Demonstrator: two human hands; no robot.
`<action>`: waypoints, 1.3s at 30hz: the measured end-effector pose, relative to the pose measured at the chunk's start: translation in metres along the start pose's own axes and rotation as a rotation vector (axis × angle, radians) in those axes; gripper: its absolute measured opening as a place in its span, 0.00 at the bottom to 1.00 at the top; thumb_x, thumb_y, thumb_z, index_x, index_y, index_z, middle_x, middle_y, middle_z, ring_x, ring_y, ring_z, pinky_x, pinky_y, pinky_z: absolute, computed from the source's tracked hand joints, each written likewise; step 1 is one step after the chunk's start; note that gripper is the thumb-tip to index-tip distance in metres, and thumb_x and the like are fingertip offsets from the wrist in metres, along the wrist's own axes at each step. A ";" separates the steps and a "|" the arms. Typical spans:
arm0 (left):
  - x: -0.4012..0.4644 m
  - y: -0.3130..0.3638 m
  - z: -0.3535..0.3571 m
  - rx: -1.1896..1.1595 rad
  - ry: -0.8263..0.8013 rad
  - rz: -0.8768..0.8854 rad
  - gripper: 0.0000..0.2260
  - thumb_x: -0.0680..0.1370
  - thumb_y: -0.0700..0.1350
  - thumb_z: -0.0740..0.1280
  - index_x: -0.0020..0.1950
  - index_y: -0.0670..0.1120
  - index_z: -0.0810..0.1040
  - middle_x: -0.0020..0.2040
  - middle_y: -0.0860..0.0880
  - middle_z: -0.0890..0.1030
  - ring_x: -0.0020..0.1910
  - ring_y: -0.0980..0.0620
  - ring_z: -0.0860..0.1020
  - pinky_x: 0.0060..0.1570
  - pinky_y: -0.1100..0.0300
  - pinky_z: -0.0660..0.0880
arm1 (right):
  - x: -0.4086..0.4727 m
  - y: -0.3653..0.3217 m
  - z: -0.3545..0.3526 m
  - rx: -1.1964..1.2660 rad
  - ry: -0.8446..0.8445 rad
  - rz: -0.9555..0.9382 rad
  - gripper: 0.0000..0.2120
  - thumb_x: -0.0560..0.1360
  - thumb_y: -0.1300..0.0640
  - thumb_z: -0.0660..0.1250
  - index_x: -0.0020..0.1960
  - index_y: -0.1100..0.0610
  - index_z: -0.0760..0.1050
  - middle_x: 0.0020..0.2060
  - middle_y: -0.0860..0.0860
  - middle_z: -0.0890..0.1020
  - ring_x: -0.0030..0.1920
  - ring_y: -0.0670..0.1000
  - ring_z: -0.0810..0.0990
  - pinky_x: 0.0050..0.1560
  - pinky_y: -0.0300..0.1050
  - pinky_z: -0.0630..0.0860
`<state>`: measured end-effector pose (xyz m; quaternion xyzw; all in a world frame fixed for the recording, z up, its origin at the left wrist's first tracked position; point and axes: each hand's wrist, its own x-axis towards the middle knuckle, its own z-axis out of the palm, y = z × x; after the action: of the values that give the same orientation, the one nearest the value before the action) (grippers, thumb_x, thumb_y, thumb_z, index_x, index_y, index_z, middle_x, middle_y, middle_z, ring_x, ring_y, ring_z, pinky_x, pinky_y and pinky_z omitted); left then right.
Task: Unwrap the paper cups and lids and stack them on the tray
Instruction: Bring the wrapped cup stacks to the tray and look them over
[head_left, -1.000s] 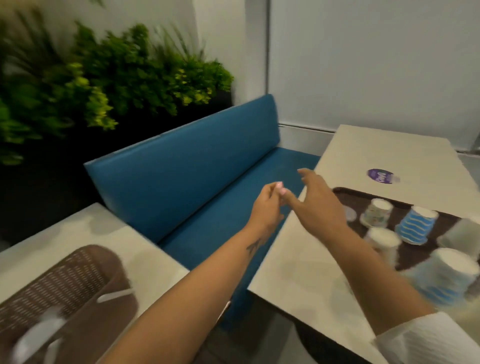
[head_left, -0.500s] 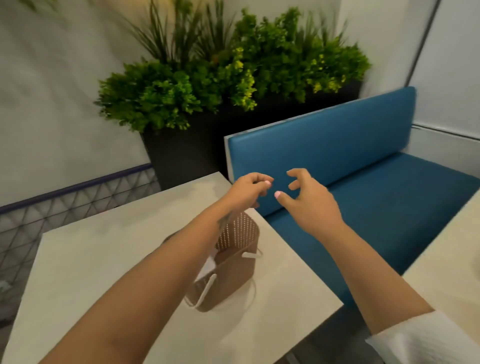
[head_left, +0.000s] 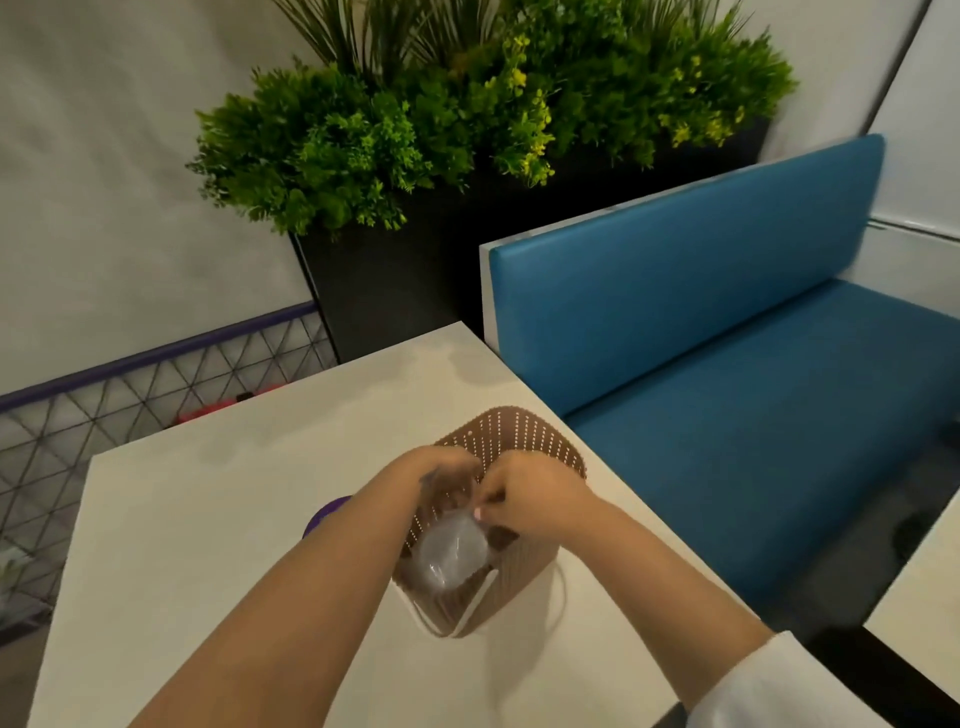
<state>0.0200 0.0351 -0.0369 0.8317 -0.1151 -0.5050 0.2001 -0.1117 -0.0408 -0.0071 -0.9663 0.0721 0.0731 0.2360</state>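
Both my hands are over a brown perforated basket (head_left: 524, 441) on a pale table (head_left: 208, 519). A clear plastic wrapper (head_left: 452, 551) hangs into the basket's mouth, crumpled and shiny. My left hand (head_left: 441, 475) grips its upper part with curled fingers. My right hand (head_left: 524, 496) pinches the wrapper from the right side. What the wrapper holds cannot be made out. The tray and the cups are out of view.
A purple round sticker (head_left: 324, 514) shows on the table beside my left forearm. A blue bench (head_left: 727, 389) runs along the right. A dark planter with green plants (head_left: 441, 130) stands behind the table. A second table's corner (head_left: 919, 597) is at the right edge.
The view swung left from the tray table to this table. My hands dropped from in front of the bench onto the basket and took hold of the plastic wrapper.
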 end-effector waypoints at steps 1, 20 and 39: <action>0.005 -0.001 0.001 0.023 -0.026 -0.043 0.16 0.83 0.45 0.51 0.42 0.40 0.72 0.39 0.44 0.73 0.34 0.48 0.70 0.59 0.44 0.72 | 0.005 0.000 0.006 -0.020 -0.064 -0.033 0.10 0.74 0.50 0.67 0.52 0.42 0.82 0.52 0.43 0.81 0.53 0.48 0.79 0.54 0.46 0.77; 0.069 -0.030 0.008 0.380 -0.240 -0.250 0.20 0.84 0.47 0.52 0.72 0.38 0.65 0.72 0.41 0.69 0.70 0.45 0.69 0.68 0.55 0.66 | 0.023 0.011 0.039 -0.156 -0.236 0.058 0.17 0.76 0.43 0.61 0.54 0.51 0.82 0.48 0.49 0.83 0.50 0.53 0.78 0.43 0.46 0.67; 0.030 -0.014 -0.009 0.272 -0.020 -0.026 0.20 0.84 0.44 0.55 0.73 0.34 0.63 0.70 0.39 0.69 0.71 0.43 0.67 0.65 0.55 0.65 | 0.024 0.011 0.016 0.125 0.123 0.170 0.08 0.73 0.53 0.67 0.53 0.47 0.78 0.50 0.50 0.82 0.52 0.53 0.79 0.51 0.44 0.75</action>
<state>0.0418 0.0377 -0.0630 0.8475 -0.1737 -0.4955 0.0778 -0.0920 -0.0456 -0.0302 -0.9428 0.1725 0.0288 0.2837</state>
